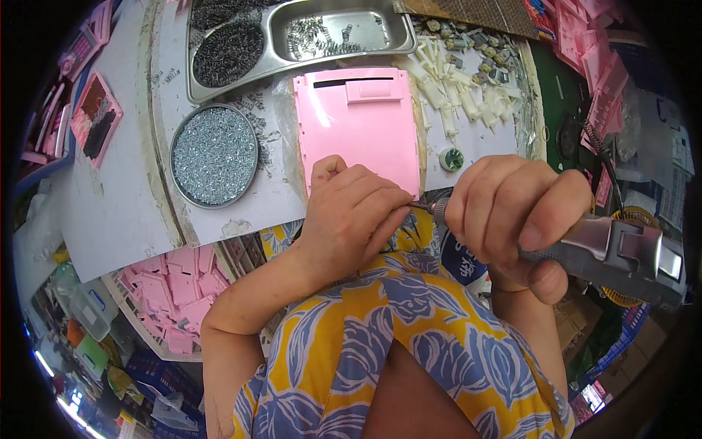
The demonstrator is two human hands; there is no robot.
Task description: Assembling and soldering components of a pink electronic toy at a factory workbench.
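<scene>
A pink plastic panel (351, 132) with a dark slot and a small raised block at its far end lies in front of me on the table. My left hand (347, 212) is closed over its near edge, fingers bent and pressed together; the fingertips are partly hidden. My right hand (515, 212) is wrapped around a grey electric screwdriver (621, 256), held sideways. Its tip (420, 206) points left and meets the panel's near right corner, beside my left fingertips. Whether a screw sits at the tip is too small to tell.
Left of the panel stands a round dish of small screws (215, 155). A metal tray (274, 36) with springs is behind it. White plastic parts (446, 84) and small motors (490, 55) lie to the right, near a green-topped round piece (451, 159). Below left, a crate holds pink parts (175, 285).
</scene>
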